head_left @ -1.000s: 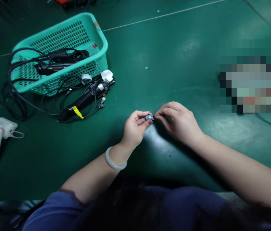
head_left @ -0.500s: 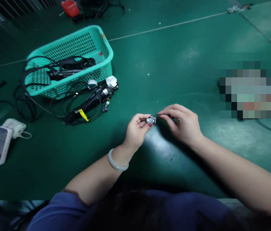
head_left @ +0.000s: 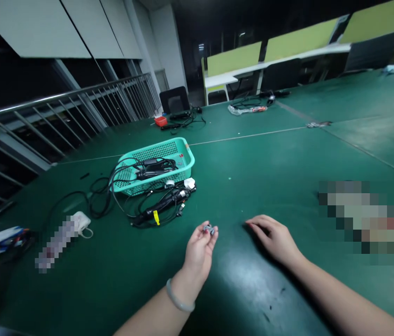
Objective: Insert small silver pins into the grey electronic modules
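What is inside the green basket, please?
Inside the green basket lie elongated black devices with black cables; a small red spot shows near its right end. Whatever is under the devices is covered.

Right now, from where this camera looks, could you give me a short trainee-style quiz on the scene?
1. Which of the camera wearer's hands holds the small silvery piece?
2. True or false: the turquoise perforated plastic basket contains black cabled equipment.
3. What colour is the small tag by the black elongated device outside the basket? a) red b) yellow c) blue

Key: 1. The left hand; 2. true; 3. b.
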`<state>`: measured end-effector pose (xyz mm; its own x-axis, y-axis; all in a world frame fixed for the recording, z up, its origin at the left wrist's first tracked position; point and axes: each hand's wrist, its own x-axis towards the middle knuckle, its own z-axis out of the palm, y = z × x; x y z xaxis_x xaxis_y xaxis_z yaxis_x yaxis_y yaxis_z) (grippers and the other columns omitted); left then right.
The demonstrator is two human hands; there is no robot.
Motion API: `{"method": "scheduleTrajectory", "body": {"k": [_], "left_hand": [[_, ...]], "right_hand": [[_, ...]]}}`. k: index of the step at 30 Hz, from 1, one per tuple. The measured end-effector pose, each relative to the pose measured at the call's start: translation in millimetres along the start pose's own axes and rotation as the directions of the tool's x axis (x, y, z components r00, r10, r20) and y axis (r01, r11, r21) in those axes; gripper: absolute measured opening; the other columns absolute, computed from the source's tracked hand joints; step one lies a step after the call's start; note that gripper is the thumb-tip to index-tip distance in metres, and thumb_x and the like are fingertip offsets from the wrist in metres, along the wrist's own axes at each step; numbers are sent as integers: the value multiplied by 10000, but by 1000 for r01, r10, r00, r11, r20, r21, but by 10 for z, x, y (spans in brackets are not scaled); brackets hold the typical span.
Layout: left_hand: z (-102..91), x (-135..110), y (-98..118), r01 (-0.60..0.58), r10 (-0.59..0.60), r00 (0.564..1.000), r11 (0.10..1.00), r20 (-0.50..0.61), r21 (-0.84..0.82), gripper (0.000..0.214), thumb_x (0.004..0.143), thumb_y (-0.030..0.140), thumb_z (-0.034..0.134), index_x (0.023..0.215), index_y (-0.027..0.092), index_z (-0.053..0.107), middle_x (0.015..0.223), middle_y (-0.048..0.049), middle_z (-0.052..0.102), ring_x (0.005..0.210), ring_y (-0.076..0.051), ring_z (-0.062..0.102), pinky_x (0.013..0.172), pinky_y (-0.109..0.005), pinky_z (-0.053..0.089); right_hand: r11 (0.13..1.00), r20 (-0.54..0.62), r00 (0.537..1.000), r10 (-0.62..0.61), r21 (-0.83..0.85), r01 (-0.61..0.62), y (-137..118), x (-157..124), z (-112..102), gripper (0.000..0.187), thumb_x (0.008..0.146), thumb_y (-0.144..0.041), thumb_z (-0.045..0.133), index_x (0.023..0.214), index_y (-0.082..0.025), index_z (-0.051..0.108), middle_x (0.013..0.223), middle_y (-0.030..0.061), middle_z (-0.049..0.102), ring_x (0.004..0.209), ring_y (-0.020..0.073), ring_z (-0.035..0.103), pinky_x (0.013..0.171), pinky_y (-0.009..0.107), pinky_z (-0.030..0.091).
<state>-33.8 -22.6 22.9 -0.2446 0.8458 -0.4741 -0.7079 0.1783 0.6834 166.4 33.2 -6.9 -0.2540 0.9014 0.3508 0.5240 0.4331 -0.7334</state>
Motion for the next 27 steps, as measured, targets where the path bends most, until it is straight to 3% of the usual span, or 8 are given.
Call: {"method": "scheduleTrajectory", "body": {"k": [6,10,14,17,20,22,24,27], "left_hand": [[-504,-118,307,-99,131,982,971,-137,218,183,746,46,625,903,135,652,866,-61,674,844,-138,687,883,-292,547],[-892,-140,498,-212,306,945,842,-116,496,317,658,218,747,946,134,644,870,-54,690,847,-168,685,871,-334,544],[-1113,-132,650,-243,422,905,624,-60,743,406,628,387,744,946,152,649,897,-74,711,885,-215,680,874,-377,532],[-1135,-168,736,-215,472,881,349,28,912,412,681,463,674,993,194,677,947,-81,714,849,-238,676,844,-404,525],[-1092,-209,795,-248,513,840,74,177,966,358,748,453,596,1021,246,699,1041,-75,700,921,-263,651,876,-427,494],[-1069,-192,813,-307,537,798,-24,272,951,316,778,412,562,1013,256,705,1075,-70,693,1034,-273,611,944,-434,451],[-1056,-127,801,-332,547,786,-23,289,943,293,798,378,535,999,244,701,1060,-75,693,1064,-268,594,965,-433,434],[-999,25,700,-353,539,804,95,250,931,255,807,335,522,972,223,680,1041,-76,691,1021,-243,613,949,-410,440]], "right_hand": [[999,14,1000,24,21,-24,27,-3,-17,253,891,-351,475,870,-233,698,901,63,715,859,225,669,800,413,549],[999,12,999,31,12,-31,18,-2,-14,246,887,-334,471,894,-234,695,895,54,719,853,220,673,794,405,549],[999,16,999,32,-2,-32,20,7,-3,251,886,-321,462,912,-229,693,899,50,720,856,213,673,795,394,548],[999,20,999,36,0,-36,19,7,-1,253,883,-318,462,924,-224,693,909,51,720,862,211,672,799,393,547],[999,21,999,41,3,-41,15,1,-6,249,880,-312,462,919,-228,693,916,53,722,870,215,674,802,399,547],[999,23,999,39,7,-39,15,1,-9,247,879,-307,462,917,-232,693,918,52,723,873,216,676,804,401,548],[999,26,999,34,10,-34,19,5,-11,246,880,-301,461,923,-230,693,923,52,722,878,213,675,809,396,546],[999,36,999,34,11,-34,17,7,-14,248,882,-296,460,932,-223,692,933,53,722,889,206,672,822,387,540]]}}
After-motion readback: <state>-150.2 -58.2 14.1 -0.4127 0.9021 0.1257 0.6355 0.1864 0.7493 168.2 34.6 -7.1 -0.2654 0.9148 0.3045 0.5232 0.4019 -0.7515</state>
